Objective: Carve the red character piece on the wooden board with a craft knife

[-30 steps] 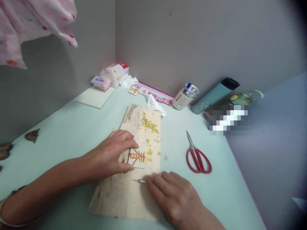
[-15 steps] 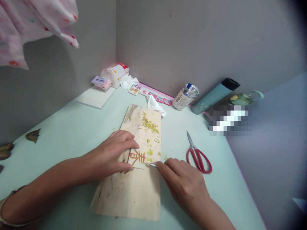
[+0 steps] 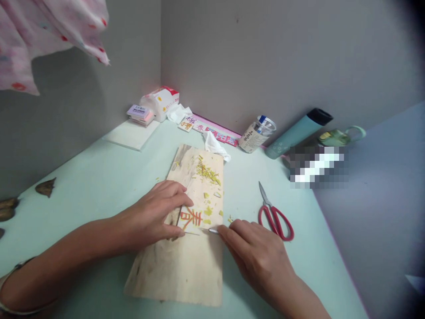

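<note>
In the corner between two grey walls (image 3: 265, 57) I see a pale green desk (image 3: 318, 257), with a long wooden board (image 3: 186, 277) lying on it. A person's left hand (image 3: 162, 212) reaches over the board's left edge; the right hand (image 3: 255, 248) is at its right edge. Beyond, a teal bottle (image 3: 295, 135) leans near the wall. Red-handled scissors (image 3: 270, 209) lie on the desk, right of the board. The small block (image 3: 192, 218), bearing an orange character, sits on the board, the left grip closed on it between thumb and fingers. A slim knife (image 3: 213, 230) is pinched in the right grip, its tip by the block's near right corner; whether they touch, I can't tell. Yellow-green shavings (image 3: 207, 172) litter the board's far end.
</note>
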`<action>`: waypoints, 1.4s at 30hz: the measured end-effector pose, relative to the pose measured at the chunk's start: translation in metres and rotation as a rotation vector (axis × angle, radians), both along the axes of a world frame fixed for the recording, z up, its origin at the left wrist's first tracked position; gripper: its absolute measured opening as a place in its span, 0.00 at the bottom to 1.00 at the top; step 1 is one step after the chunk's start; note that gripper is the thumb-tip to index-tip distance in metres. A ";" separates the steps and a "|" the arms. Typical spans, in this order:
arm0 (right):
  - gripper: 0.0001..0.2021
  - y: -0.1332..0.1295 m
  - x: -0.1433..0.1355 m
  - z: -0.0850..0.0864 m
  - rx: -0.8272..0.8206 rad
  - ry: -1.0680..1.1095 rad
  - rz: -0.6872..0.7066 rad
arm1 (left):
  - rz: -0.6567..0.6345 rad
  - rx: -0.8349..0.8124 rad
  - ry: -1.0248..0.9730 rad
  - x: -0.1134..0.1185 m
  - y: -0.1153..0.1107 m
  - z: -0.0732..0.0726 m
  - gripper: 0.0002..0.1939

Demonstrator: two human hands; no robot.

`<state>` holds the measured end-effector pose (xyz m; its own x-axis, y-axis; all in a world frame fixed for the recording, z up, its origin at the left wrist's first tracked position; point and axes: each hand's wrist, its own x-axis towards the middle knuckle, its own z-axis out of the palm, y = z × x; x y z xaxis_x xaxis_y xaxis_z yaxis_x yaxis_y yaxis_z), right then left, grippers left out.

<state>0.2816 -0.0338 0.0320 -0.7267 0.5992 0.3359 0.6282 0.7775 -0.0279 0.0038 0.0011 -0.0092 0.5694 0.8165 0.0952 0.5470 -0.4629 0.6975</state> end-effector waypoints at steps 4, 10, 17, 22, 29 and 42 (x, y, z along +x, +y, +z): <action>0.11 -0.001 -0.002 -0.001 0.008 -0.030 -0.008 | 0.003 0.018 -0.005 0.001 0.000 -0.001 0.25; 0.12 -0.006 -0.008 0.000 0.105 -0.101 0.014 | 0.009 0.040 -0.022 0.001 -0.002 -0.002 0.26; 0.15 -0.012 -0.017 0.006 0.025 -0.109 -0.025 | 0.013 0.059 -0.032 0.002 -0.001 -0.002 0.26; 0.14 -0.011 -0.015 0.007 0.013 -0.146 0.000 | 0.019 0.045 -0.015 0.001 -0.001 -0.002 0.27; 0.14 -0.011 -0.012 0.008 0.074 -0.154 0.078 | 0.027 0.032 -0.022 0.002 -0.001 -0.001 0.28; 0.14 -0.001 -0.001 0.008 -0.013 -0.153 0.167 | -0.018 0.013 -0.007 -0.001 0.002 -0.002 0.29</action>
